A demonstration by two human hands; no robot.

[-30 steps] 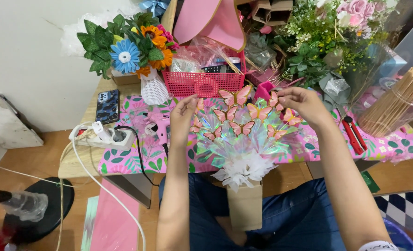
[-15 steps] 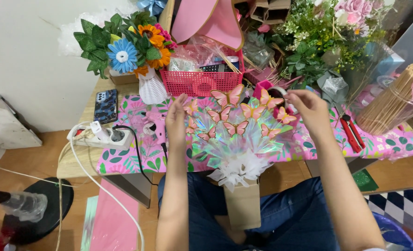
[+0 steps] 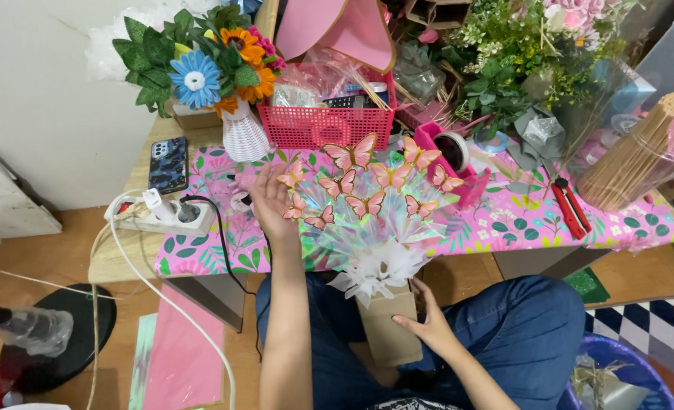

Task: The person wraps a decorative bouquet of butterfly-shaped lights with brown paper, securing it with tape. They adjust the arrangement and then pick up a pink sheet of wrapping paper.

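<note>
At frame centre, the butterfly bouquet [image 3: 367, 209] rises over the desk [image 3: 519, 224] edge. The right hand [image 3: 426, 325] grips its brown paper base [image 3: 388, 330]; the left hand [image 3: 272, 201], fingers spread wide, touches its left side.

left hand [image 3: 272, 201] open against iridescent cellophane bouquet with pink-and-orange paper butterflies [image 3: 367, 205] | right hand [image 3: 428, 326] touched its brown paper-wrapped base [image 3: 386, 330] | red plastic mesh basket [image 3: 329, 125] behind on floral-clothed tabletop [image 3: 519, 224]

Pink-orange butterflies [image 3: 367, 186] on iridescent wrap [image 3: 367, 235]; brown box [image 3: 386, 330]; pink floral tablecloth [image 3: 534, 220].
</note>
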